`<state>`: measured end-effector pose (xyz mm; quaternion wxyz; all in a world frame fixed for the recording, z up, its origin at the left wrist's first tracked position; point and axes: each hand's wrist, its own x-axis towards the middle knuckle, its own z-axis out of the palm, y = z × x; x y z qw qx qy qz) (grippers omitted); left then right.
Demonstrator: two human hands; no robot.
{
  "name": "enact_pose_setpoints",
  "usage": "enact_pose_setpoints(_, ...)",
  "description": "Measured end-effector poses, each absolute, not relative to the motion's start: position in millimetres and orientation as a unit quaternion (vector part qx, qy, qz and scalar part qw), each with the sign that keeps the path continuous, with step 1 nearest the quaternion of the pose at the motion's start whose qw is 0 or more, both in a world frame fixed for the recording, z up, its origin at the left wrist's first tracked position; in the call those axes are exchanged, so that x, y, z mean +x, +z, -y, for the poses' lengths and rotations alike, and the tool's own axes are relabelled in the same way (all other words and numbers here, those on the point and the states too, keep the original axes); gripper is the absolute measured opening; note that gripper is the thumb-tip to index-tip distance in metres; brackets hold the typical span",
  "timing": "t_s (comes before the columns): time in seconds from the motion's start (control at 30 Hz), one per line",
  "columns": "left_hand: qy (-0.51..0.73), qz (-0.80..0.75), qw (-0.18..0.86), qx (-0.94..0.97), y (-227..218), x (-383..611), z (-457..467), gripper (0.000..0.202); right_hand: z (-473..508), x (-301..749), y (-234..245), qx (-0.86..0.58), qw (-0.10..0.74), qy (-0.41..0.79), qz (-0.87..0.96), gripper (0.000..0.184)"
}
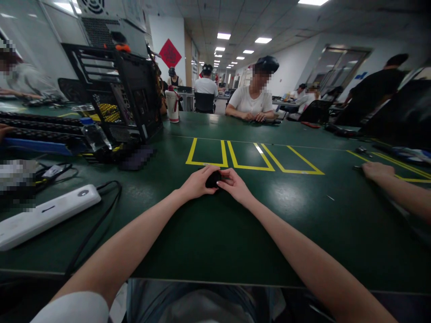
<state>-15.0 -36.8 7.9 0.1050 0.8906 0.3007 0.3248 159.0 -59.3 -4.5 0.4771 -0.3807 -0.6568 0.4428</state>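
Observation:
Between my two hands is a small dark rounded object (213,180), just over the green tabletop (215,233); its kind does not show. My left hand (198,181) curls round its left side, thumb below and fingers over the top. From the right, my right hand (235,185) pinches at its edge with thumb and fingertips. Part of the object is hidden by my fingers. Yellow tape outlines (207,164) lie on the table just beyond my hands.
At left are a white power strip (50,215) with a black cable, a water bottle (95,134) and a black open computer case (124,89). A paper cup (173,106) stands farther back. Another person's hand (379,171) rests at right; a person (252,101) sits opposite.

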Motion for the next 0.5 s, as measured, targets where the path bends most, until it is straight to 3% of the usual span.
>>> enact_pose_setpoints(0.17,0.322,-0.296,0.102,0.893,7.9,-15.2,36.3,0.059,54.5,158.7,-6.6,-0.392,0.497,0.411,0.656,0.016)
enact_pose_setpoints(0.33,0.325,-0.295,0.109,0.892,8.8,-15.0,37.2,0.059,51.1,161.1,-7.8,-0.417,0.469,0.419,0.656,0.03)
enact_pose_setpoints(0.5,0.325,-0.297,0.105,0.892,8.2,-15.3,37.4,0.059,53.4,162.9,-8.2,-0.389,0.46,0.452,0.658,0.032)
